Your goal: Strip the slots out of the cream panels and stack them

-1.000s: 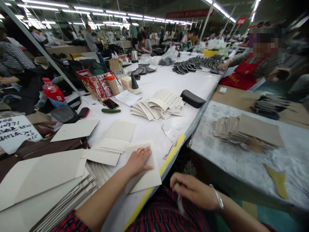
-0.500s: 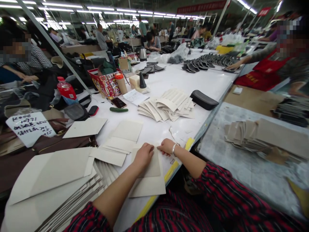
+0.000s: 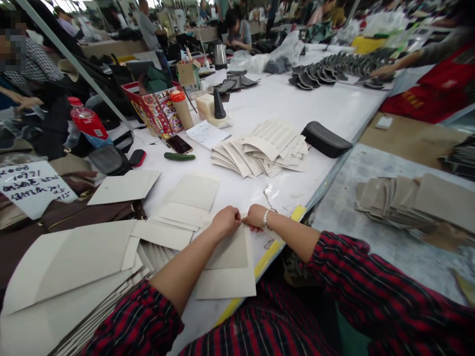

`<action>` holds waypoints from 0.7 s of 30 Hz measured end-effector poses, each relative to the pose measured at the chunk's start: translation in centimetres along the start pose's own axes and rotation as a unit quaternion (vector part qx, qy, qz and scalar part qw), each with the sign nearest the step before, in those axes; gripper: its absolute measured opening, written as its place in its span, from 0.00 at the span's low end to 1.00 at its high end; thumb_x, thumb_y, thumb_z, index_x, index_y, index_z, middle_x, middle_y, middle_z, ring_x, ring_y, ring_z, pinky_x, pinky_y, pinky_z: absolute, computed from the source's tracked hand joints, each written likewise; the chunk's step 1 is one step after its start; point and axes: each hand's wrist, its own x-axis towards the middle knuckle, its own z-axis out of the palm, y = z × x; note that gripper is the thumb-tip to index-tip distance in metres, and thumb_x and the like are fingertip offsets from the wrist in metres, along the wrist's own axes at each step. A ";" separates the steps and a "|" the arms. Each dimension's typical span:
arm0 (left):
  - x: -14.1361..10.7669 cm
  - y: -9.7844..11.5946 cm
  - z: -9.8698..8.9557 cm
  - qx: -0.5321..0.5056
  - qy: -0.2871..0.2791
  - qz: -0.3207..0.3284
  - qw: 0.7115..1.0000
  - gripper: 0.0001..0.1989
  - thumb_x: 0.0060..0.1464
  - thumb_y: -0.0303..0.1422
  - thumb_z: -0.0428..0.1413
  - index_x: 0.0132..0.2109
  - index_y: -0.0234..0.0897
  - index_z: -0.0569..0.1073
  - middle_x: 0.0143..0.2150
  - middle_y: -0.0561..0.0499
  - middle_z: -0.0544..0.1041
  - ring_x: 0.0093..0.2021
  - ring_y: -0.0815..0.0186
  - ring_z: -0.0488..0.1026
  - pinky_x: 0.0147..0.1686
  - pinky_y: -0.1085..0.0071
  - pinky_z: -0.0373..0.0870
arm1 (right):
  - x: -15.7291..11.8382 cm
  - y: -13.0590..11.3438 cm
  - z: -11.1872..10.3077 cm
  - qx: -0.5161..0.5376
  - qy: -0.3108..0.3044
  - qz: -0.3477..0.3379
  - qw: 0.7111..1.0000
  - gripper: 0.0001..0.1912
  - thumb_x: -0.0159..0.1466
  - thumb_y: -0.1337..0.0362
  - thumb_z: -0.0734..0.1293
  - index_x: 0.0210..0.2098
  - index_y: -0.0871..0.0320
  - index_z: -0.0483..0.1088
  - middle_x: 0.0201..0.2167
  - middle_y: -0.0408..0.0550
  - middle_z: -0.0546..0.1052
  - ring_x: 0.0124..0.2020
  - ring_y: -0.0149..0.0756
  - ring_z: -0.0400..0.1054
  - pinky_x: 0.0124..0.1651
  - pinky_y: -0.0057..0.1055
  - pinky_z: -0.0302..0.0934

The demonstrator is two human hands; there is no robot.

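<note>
At the table's near edge, a smaller beige cardboard sheet [image 3: 229, 251] lies on top of a larger, paler cardboard sheet [image 3: 230, 286]. My left hand [image 3: 226, 220] is closed, its fingertips pinching at the top edge of the smaller sheet. Close beside it, my right hand [image 3: 256, 217], with a bracelet on the wrist, is closed too, thumb and forefinger meeting the sheet's top right corner. The fingertips nearly touch each other, and what lies between them is partly hidden. Left of my hands are overlapping loose cardboard pieces [image 3: 168, 233].
Large curved cardboard panels [image 3: 74, 262] are stacked at left. A fanned pile of cardboard strips [image 3: 260, 148] lies ahead, near a black case [image 3: 326, 139], a cucumber [image 3: 179, 156] and a phone [image 3: 179, 144]. More cardboard [image 3: 441, 202] sits on the right-hand table. A co-worker's arm [image 3: 404, 62] reaches in.
The camera view has tilted down and shifted slightly. My hands stay at the sheet's top edge, with only small finger movement.
</note>
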 end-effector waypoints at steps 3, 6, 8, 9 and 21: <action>-0.9 0.0 0.4 0.017 0.046 0.034 0.998 0.05 0.47 0.31 0.49 0.32 0.38 0.68 0.34 0.52 0.69 0.32 0.68 0.66 0.31 0.74 0.62 | 0.2 0.0 0.3 0.001 0.005 0.004 1.000 0.16 0.55 0.62 0.60 0.17 0.66 0.70 0.11 0.47 0.71 0.08 0.26 0.59 0.16 0.23 0.57; -1.9 0.0 0.6 0.023 0.074 0.073 0.994 0.06 0.49 0.30 0.47 0.34 0.39 0.67 0.35 0.52 0.67 0.33 0.69 0.66 0.32 0.74 0.62 | 0.6 0.1 0.8 0.008 0.017 0.014 1.000 0.16 0.54 0.62 0.60 0.16 0.65 0.69 0.11 0.47 0.71 0.09 0.26 0.60 0.16 0.23 0.57; -2.8 -0.2 0.5 0.012 0.073 0.099 0.992 0.07 0.49 0.30 0.47 0.36 0.39 0.66 0.36 0.52 0.67 0.33 0.69 0.66 0.33 0.73 0.63 | 0.8 0.2 1.1 0.020 0.026 0.016 0.999 0.15 0.54 0.62 0.61 0.17 0.65 0.69 0.12 0.47 0.71 0.10 0.27 0.61 0.16 0.23 0.57; -3.3 -0.4 0.4 0.002 0.070 0.110 0.991 0.09 0.49 0.29 0.48 0.39 0.39 0.66 0.38 0.51 0.67 0.34 0.69 0.66 0.34 0.73 0.64 | 0.8 0.3 1.2 0.025 0.028 0.015 0.999 0.15 0.54 0.61 0.61 0.17 0.65 0.69 0.13 0.47 0.72 0.10 0.27 0.61 0.16 0.23 0.57; -7.6 -2.3 0.2 0.159 0.024 0.180 0.970 0.27 0.43 0.44 0.55 0.50 0.39 0.61 0.58 0.47 0.58 0.52 0.55 0.57 0.45 0.59 0.61 | -2.0 -1.4 0.5 -0.195 0.187 -0.199 0.942 0.12 0.50 0.63 0.65 0.35 0.57 0.69 0.30 0.44 0.74 0.30 0.30 0.67 0.31 0.23 0.56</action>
